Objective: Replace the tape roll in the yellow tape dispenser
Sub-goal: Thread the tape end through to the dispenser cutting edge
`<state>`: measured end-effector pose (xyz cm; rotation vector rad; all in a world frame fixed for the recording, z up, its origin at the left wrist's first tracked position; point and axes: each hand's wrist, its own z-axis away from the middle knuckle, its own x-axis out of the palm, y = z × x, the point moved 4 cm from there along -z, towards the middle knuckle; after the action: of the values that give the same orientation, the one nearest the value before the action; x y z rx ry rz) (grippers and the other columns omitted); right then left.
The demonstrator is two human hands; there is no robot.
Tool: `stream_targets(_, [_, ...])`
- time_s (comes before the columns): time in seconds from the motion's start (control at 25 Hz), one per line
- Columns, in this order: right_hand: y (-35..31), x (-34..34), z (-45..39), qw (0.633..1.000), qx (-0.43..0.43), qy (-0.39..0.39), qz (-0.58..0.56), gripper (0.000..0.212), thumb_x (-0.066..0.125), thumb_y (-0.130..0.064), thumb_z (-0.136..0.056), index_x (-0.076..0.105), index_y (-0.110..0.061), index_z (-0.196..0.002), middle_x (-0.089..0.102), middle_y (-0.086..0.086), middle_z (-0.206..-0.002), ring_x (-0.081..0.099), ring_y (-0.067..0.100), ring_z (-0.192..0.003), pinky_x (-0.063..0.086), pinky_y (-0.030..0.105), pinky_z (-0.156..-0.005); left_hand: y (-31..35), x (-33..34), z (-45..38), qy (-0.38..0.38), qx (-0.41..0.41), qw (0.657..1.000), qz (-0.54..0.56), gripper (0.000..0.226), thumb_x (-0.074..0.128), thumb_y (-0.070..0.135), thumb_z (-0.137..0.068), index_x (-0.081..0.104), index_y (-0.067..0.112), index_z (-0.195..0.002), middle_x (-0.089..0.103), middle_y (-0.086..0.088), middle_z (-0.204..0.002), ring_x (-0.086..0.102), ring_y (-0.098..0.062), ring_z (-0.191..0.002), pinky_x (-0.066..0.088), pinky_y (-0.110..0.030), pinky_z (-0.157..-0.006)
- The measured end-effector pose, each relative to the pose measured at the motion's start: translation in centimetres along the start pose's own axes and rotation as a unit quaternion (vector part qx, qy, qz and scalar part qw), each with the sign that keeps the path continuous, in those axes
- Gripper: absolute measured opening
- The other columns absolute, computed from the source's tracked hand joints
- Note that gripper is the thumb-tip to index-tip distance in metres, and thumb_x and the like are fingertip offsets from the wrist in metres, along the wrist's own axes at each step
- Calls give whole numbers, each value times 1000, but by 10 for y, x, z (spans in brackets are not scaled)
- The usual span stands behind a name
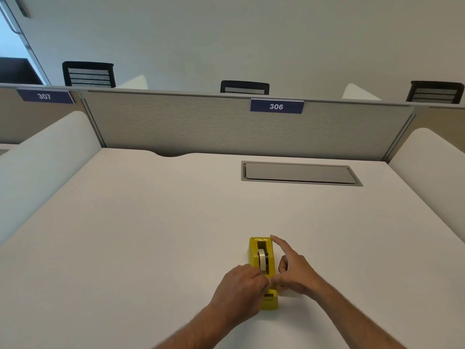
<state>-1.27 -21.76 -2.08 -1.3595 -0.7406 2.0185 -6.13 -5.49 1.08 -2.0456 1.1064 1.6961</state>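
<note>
A yellow tape dispenser lies lengthwise on the white desk, cutter end toward me. A pale tape roll sits upright in its slot. My left hand comes in from the left, fingertips curled together at the dispenser's near end, just behind the cutter. My right hand sits on the dispenser's right side. Its thumb meets the left fingertips there, its index finger points forward past the far end, and its other fingers are curled. What the fingertips pinch is hidden, perhaps the tape's loose end.
A grey cable-hatch lid is set into the desk at the back right. A grey partition labelled 306 closes the rear. White curved side dividers flank the desk. Black chairs show beyond the partition.
</note>
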Motion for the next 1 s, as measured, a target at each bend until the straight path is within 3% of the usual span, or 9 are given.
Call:
stream_targets(0.52, [7, 3, 3, 999, 34, 18, -35, 107, 88, -17, -65, 25, -33, -151, 57, 5, -76, 58, 13, -67, 58, 22, -61, 6, 11, 10, -11, 24, 999, -42, 19, 87, 35, -71, 73, 26, -81, 66, 11, -74, 56, -6, -62, 49, -17, -56])
stream_targets(1.0, [3, 3, 10, 998, 41, 30, -46, 103, 88, -16, -67, 29, -29, -150, 59, 6, -76, 60, 15, -68, 60, 31, -68, 7, 12, 14, -9, 20, 998, -58, 22, 87, 38, -69, 71, 29, -82, 65, 13, -75, 54, -6, -62, 48, -15, -55])
